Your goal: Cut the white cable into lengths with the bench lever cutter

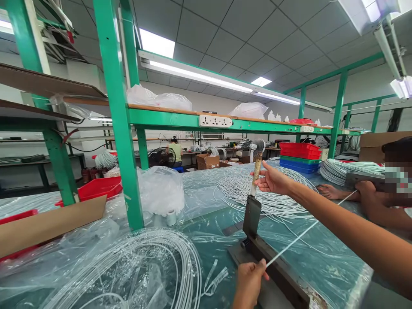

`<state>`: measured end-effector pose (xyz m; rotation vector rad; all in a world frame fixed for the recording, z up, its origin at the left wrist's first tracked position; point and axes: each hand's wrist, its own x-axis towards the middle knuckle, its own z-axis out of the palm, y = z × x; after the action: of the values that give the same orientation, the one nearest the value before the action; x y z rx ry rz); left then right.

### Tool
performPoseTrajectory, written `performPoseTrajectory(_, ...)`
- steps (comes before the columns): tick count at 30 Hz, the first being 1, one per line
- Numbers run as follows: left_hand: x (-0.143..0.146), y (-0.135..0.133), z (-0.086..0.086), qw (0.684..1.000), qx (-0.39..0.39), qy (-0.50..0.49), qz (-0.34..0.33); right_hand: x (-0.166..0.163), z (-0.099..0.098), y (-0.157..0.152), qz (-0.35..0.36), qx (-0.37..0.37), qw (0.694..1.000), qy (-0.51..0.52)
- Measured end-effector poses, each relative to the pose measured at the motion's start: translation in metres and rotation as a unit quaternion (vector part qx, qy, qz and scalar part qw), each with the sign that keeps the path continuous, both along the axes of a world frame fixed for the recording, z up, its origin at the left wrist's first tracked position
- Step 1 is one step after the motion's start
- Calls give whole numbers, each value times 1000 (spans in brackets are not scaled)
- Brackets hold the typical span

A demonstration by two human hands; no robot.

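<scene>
My left hand (249,281) is closed in a pinch on the end of a white cable (291,242). The cable slants up to the right, passes behind my right forearm and runs towards a co-worker's hand (365,189). My right hand (273,179) is loosely curled around the upright handle (256,171) of a hand-lever cutter, with a fingertip showing past its left side. The lever's dark metal plate (252,214) stands raised above the cutter's long base bar (277,270). My left hand is beside that bar, low in the view.
A loose coil of white cable (231,189) lies behind the cutter, and a wrapped coil (189,257) at front left. Red and blue trays (299,165) stand at the back. A green post (119,116) rises at left, carrying a shelf beam (174,118) above the table.
</scene>
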<state>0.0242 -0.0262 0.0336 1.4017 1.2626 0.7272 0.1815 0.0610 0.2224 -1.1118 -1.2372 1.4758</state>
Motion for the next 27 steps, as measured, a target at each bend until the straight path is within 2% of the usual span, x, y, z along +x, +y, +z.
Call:
performPoseTrajectory(7,0,-1,-24,994,104,-27,22,32,-11,-55,4,-17,1000,24)
performPoseTrajectory(13,-1,2,-34,990,136,3,34,54,-32,-103,22,-19,999,35)
performPoseTrajectory(19,-5,5,-26,992,122,-7,-5,73,-61,-134,35,-18,998,49)
performPoseTrajectory(24,-8,-1,-12,995,95,-7,-23,69,-66,-155,-40,-84,995,40)
performPoseTrajectory(27,-9,-3,-8,996,82,-9,-23,69,-71,-163,-48,-107,993,26)
